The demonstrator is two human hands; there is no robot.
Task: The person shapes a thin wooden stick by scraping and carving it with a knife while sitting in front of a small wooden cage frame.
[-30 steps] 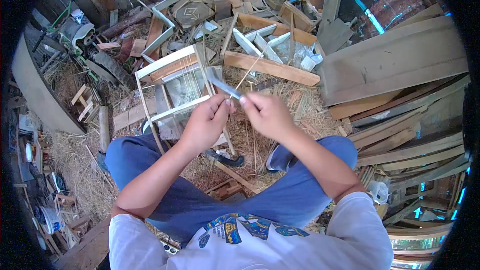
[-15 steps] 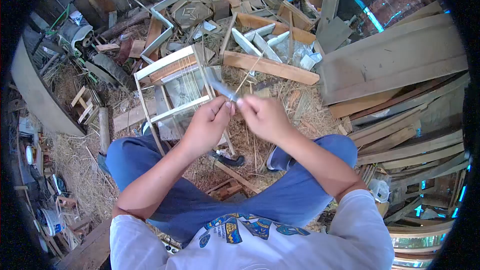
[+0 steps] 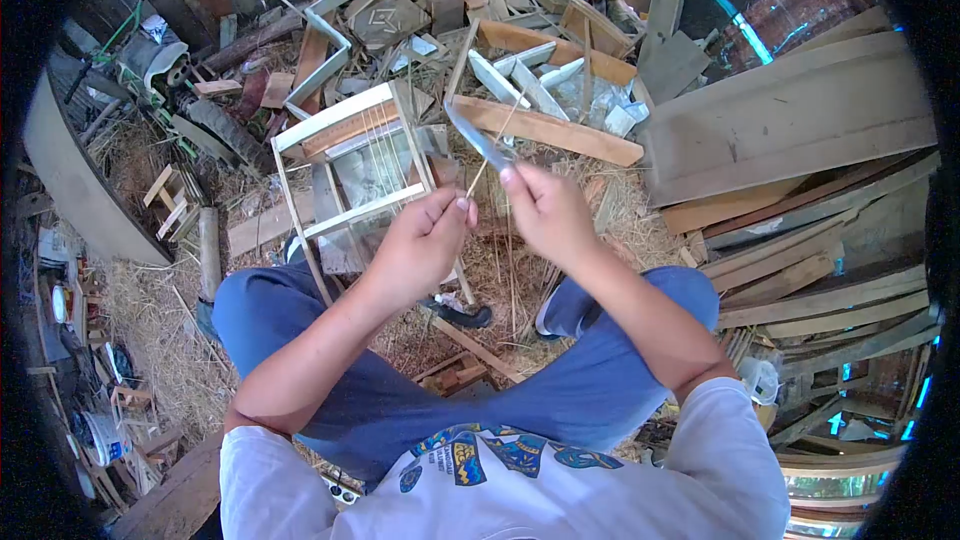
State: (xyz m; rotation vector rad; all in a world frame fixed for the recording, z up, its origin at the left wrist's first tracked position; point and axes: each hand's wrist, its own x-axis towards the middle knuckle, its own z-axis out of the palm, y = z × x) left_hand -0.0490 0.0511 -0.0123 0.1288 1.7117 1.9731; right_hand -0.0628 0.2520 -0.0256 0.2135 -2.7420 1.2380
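Observation:
My left hand (image 3: 424, 240) is closed round the lower end of a thin pale stick (image 3: 497, 142), which points up and to the right. In my right hand (image 3: 548, 212) is a knife (image 3: 478, 138), its blade angled up to the left and crossing near the stick. Just beyond my left hand stands a small wooden frame (image 3: 345, 217) with several thin strands stretched between its bars. My fingers hide the knife's handle.
Scrap boards and a white-edged wooden frame (image 3: 545, 132) lie ahead. Long planks (image 3: 790, 120) are stacked at the right. A curved panel (image 3: 85, 180) leans at the left. Straw covers the ground round my bent legs (image 3: 620, 380).
My right hand has moved up and to the right, and the blade with it, away from my left hand. More of the stick shows between them.

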